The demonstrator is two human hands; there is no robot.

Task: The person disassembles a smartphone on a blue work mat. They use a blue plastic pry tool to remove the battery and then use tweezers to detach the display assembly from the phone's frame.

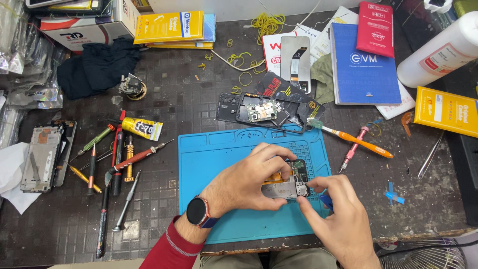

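Left hand grips a phone circuit board over the blue mat; right hand, at five o'clock, pinches its edge.

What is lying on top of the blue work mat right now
On the blue mat both hands work a small phone circuit board: the left hand holds it, the right hand pinches its end. The hands cover the mat beneath them, so anything there is hidden.

board on mat | screwdrivers left | toothbrush right
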